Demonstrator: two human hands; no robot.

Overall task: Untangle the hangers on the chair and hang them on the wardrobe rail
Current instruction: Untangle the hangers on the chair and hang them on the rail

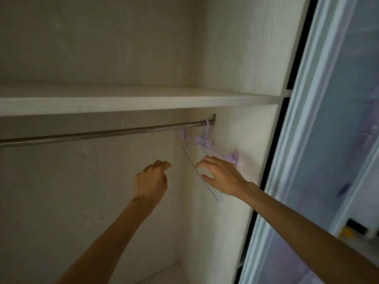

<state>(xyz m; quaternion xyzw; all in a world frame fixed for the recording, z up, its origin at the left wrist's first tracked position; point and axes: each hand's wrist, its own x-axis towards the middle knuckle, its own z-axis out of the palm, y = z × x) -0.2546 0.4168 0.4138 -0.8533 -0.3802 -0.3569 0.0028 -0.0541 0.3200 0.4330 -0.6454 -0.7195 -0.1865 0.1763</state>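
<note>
**Hangers on rail, right end — hands close by**

Hangers hook over the rail at its far right end, against the side panel. Right hand spread, thumb and fingers either side of a thin wire edge; contact uncertain. Left hand loosely curled, holding nothing.

Risk: a snag could lift a hook off the smooth metal rail.

Lilac plastic, slim, blurred; pale woodgrain shelf.

The wardrobe rail was smooth, brushed metal with a dull sheen. The hangers appeared as glossy lilac plastic joined to thin wire. The shelf and side panel showed matt, pale wood-grain laminate; the sliding door looked frosted and glossy.
</note>
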